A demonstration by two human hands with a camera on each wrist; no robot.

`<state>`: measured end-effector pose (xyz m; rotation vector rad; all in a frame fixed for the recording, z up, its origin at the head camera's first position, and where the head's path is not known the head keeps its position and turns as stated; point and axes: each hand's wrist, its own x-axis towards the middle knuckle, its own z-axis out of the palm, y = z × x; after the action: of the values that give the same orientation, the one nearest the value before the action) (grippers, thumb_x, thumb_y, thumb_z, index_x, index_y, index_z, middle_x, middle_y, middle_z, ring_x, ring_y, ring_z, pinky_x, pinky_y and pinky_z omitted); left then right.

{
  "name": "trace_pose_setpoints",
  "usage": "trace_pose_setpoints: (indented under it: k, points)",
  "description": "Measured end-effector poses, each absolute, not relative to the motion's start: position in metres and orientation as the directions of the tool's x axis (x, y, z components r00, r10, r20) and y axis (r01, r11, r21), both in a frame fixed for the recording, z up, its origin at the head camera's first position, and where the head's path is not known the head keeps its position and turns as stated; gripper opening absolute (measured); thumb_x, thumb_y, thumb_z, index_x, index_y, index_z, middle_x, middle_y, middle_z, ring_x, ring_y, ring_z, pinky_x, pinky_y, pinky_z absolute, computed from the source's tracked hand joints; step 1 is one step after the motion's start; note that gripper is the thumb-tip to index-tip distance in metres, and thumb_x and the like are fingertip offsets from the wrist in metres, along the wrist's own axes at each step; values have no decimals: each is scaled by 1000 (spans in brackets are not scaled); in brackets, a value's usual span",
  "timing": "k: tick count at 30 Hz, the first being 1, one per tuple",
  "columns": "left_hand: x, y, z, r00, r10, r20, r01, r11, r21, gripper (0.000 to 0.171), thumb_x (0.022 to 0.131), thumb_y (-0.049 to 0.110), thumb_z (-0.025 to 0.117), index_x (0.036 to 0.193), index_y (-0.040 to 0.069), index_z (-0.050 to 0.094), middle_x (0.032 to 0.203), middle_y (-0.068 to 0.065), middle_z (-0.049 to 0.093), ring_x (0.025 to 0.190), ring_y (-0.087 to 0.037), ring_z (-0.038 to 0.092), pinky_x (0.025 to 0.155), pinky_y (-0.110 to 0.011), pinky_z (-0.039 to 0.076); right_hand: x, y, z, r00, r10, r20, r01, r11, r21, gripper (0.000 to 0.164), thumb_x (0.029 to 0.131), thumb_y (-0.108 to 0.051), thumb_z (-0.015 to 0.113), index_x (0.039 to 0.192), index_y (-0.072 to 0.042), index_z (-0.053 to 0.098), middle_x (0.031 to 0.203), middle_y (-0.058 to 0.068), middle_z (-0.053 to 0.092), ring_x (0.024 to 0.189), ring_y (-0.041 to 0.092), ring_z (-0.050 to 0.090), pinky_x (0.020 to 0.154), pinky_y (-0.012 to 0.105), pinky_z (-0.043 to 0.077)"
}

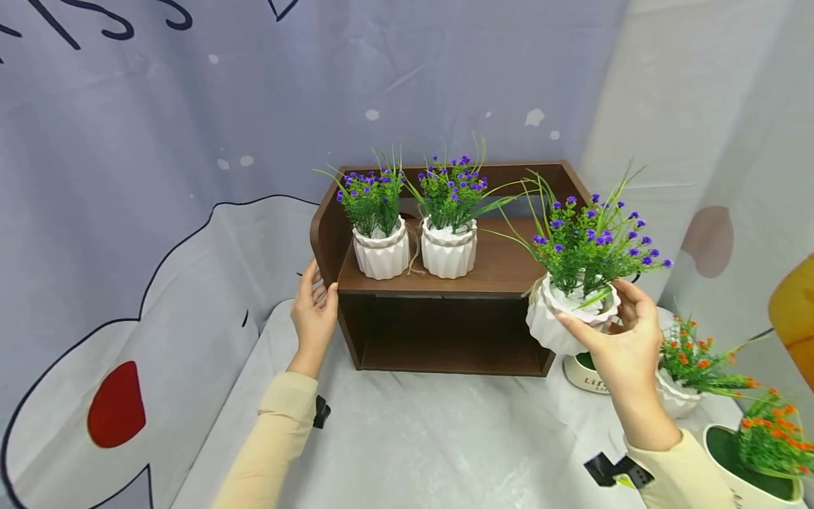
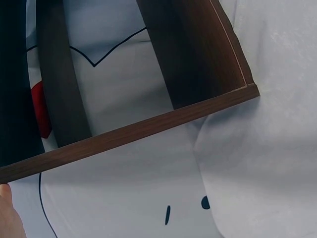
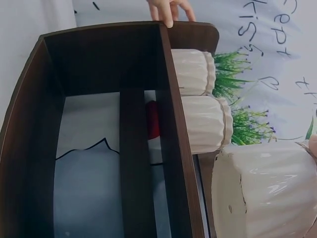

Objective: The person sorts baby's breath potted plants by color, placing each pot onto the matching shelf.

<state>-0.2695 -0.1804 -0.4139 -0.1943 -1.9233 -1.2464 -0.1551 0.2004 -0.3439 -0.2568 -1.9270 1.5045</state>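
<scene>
Steadying the unit seems to be why the left hand [image 1: 313,318] rests near the middle of the head view, left of centre: its fingers lie loosely parted along the outer side of the brown shelf [image 1: 505,263], its thumb at the front edge. It carries nothing.

Rightward, on the top board, the left purple plant [image 1: 382,256] and the middle purple plant [image 1: 449,253] stand upright in white fluted pots, close together beside the left side panel, probably to keep the rest of the board free; the raised sides and back rail would guard them against slipping off.

Right of centre, the held purple plant [image 1: 558,326] is in the air before the shelf's right end. The right hand [image 1: 626,346] grips its pot from the right, thumb at the rim and fingers curled round the far side, presumably so that the leaves stay uncrushed.

Partly hidden beneath that pot is a cream planter [image 1: 581,379]. At the lower right come an orange-flowered plant in a white pot [image 1: 675,397] and, at the corner, a lettered planter [image 1: 766,499] with orange flowers at its right end; whether they are rooted in it, I cannot tell.

Counted: one shelf with two levels, three purple plants, two orange-flowered clumps, two planters.
</scene>
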Motion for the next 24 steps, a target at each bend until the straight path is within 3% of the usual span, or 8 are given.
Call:
trace_pose_setpoints:
  k: [9, 20, 24]
  points:
    - [-270, -180, -415, -654, -290, 699, 521, 497, 694, 50, 88, -2, 63, 135, 6, 50, 115, -26, 60, 95, -40, 66, 78, -45, 57, -168, 194, -340, -772, 505, 386, -267, 294, -918, 76, 64, 7, 82, 131, -7, 48, 108, -19, 57, 97, -2, 55, 66, 10, 41]
    - [-273, -180, -415, -637, -303, 709, 531, 495, 688, 49, 86, -7, 63, 133, -2, 50, 112, -30, 59, 92, -44, 66, 76, -50, 56, -186, 187, -337, -785, 487, 384, -253, 314, -915, 79, 64, 1, 85, 133, -2, 46, 116, -4, 56, 95, -3, 53, 69, 10, 42]
    - [-272, -179, -413, -640, -301, 707, 522, 505, 687, 49, 87, -6, 63, 134, 1, 50, 113, -28, 60, 93, -42, 66, 77, -48, 56, -193, 186, -336, -802, 469, 370, -245, 307, -920, 80, 65, -2, 86, 134, -3, 46, 121, 1, 57, 101, -1, 53, 72, 9, 42]
